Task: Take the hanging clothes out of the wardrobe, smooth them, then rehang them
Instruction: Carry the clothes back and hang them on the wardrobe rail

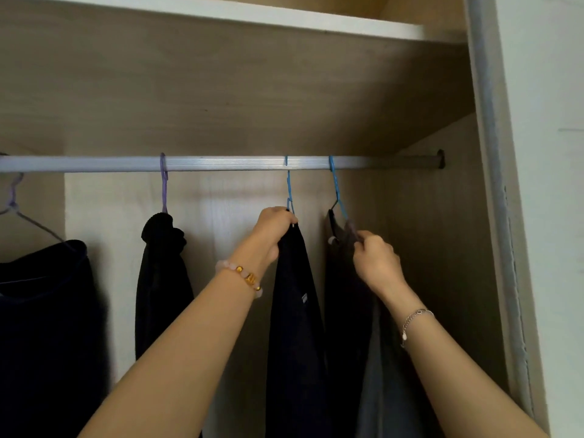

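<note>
A silver rail [221, 163] runs across the wardrobe. From it hang several dark garments on hangers. My left hand [274, 229] grips the top of a dark navy garment [297, 327] just below its blue hanger hook [288, 191]. My right hand [376, 263] pinches the collar of a grey-black garment [347, 311] that hangs on a second blue hanger [336, 191] at the right. A black knitted garment [161, 279] hangs on a purple hanger [164, 181]. Another dark garment [47, 327] hangs at the far left on a pale purple hanger [19, 210].
A white shelf [252, 17] spans the wardrobe above the rail. The wardrobe's right side wall [442, 248] stands close to the grey-black garment, and a door edge [493, 184] frames the opening. A gap on the rail lies between the purple hanger and the first blue hanger.
</note>
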### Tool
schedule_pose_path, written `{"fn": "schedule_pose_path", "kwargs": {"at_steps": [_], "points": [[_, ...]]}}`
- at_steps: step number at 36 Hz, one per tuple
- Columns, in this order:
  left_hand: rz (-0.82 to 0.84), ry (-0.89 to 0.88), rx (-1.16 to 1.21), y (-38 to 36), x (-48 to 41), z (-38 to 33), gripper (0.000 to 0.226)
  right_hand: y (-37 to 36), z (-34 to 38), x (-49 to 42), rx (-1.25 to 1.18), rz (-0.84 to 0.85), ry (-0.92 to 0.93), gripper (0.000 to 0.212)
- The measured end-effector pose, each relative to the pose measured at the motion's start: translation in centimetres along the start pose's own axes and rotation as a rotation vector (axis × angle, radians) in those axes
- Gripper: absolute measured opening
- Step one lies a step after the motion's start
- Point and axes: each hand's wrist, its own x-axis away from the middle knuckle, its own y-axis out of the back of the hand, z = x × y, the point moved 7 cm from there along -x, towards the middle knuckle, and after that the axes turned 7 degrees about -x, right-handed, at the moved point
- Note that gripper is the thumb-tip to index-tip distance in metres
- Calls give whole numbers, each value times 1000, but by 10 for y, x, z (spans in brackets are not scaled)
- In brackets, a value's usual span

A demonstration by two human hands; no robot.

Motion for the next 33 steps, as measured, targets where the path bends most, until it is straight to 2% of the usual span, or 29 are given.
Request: {"fn": "schedule_pose_path", "kwargs": {"at_steps": [2,6,9,19,22,26,33], "points": [[-11,-21,11,-1,-1,1,18,0,-1,-2,19,-15,-1,33],[-47,-27,32,4,-6,6,33,3,-3,-3,49,-34,7,33],[-67,-31,0,11,-6,9,27,6,-5,-5,62,-49,-3,35],[-145,-28,-28,47,-3,16,26,19,-9,-8,90,-114,-20,32],[-157,-21,-36,57,-2,16,14,23,-10,-8,101,-132,-40,33],[-161,-16,-51,68,1,13,27,29,-11,-8,148,-146,-48,32],[-153,-1,-104,72,9,6,36,33,-12,-10,143,-135,-64,28]]}}
